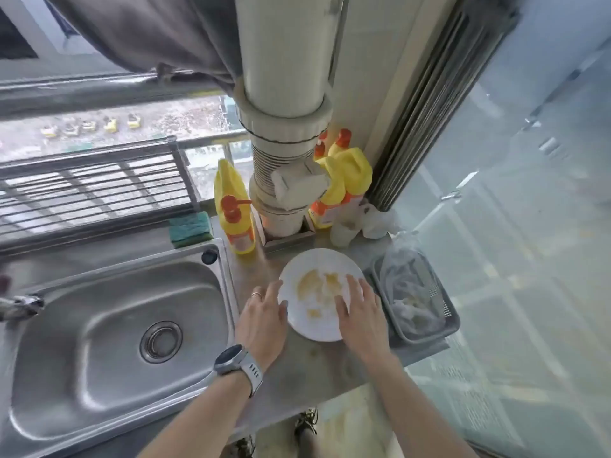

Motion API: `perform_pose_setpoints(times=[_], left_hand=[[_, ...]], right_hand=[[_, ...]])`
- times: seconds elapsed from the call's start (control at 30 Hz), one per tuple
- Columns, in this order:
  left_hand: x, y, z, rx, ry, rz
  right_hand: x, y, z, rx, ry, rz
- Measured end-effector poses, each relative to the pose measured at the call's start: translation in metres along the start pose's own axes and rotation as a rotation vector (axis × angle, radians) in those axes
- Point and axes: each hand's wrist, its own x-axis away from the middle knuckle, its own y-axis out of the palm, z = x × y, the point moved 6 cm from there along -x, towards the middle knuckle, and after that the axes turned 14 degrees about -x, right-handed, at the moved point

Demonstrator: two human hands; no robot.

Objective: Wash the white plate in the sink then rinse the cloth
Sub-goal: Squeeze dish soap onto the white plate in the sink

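**Lifting the dirty plate off the counter toward the sink**

Taking hold of the white plate (319,294) is judged to be the step in hand. The plate lies flat on the steel counter (307,361), just right of the sink (109,328) and just left of a grey basket (417,338) lined with a plastic bag. Yellow smears of food are seen across its middle.

The left hand (263,320) is laid against the plate's left rim, fingers fairly straight and the thumb resting on the rim; nothing is yet gripped. The right hand (358,310) is spread flat over the plate's right half, fingers straight and touching its surface, with nothing held.

For a sound lift, the rim should be caught from both sides, with fingertips slid under the edge, since a plate lying flat on smooth steel offers little to grasp from above. It should be kept level while carried left over the sink's raised edge, so that the smears are not tipped onto the counter.

The tap (21,307) is seen at the sink's left edge. A green sponge (191,229) lies at the far side of the sink, beside a yellow pump bottle (234,209). No cloth can be made out for certain.
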Motion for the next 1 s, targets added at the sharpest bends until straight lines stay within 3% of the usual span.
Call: perform_pose_setpoints(times=[0.17, 0.43, 0.6, 1.0], left_hand=[[-0.027, 0.031, 0.005, 0.052, -0.198, -0.035], [-0.041, 0.063, 0.008, 0.091, -0.336, -0.116], [-0.040, 0.068, 0.007, 0.131, -0.379, -0.079], [-0.011, 0.030, -0.063, 0.143, -0.433, 0.028]], right_hand=[[-0.050, -0.002, 0.036, 0.014, -0.009, -0.018], [-0.071, 0.010, 0.040, 0.081, -0.031, -0.085], [-0.078, 0.019, 0.046, 0.177, -0.037, -0.093], [-0.040, 0.024, -0.024, 0.059, -0.123, -0.083]])
